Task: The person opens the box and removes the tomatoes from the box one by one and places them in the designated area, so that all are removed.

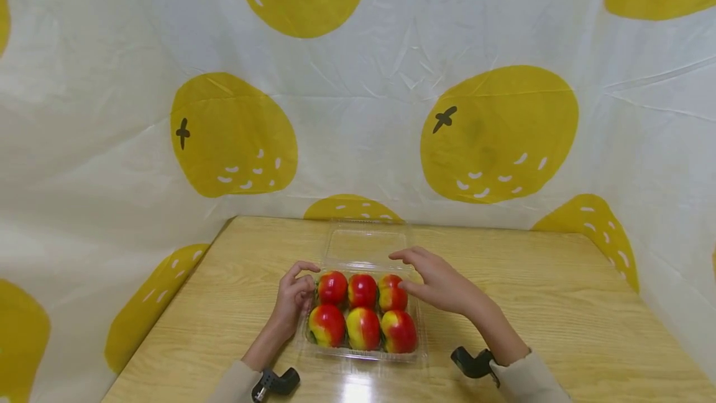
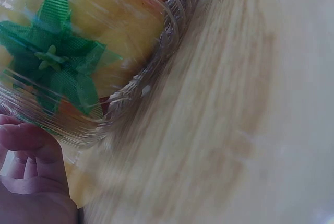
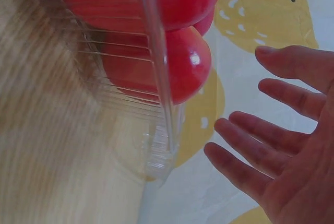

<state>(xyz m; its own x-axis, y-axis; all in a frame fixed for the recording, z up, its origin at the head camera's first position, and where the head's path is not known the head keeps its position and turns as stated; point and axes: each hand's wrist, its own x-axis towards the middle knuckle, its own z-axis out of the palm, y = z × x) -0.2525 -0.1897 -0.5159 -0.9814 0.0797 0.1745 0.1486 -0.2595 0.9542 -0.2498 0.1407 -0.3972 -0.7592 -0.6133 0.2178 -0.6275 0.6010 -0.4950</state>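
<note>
A clear plastic clamshell box [image 1: 366, 356] sits on the table with its lid [image 1: 366, 247] laid back at the far side. Inside are two rows of shiny red-and-yellow artificial fruits [image 1: 363, 328]; one shows a green cloth leaf cap [image 2: 52, 59] through the ribbed wall. My left hand [image 1: 291, 300] is at the box's left side, fingers loosely bent, index fingertip right at the far-left rim. Over the right side, my right hand [image 1: 442, 282] spreads its fingers, with nothing in them. Its thumb overlaps the far-right fruit in the head view, while the right wrist view shows a gap beside the box.
The wooden table [image 1: 531, 303] reaches back to a white curtain [image 1: 358, 135] printed with big yellow fruits, which also hangs along both sides. Black wrist mounts [image 1: 472, 362] sit on both forearms, close over the table.
</note>
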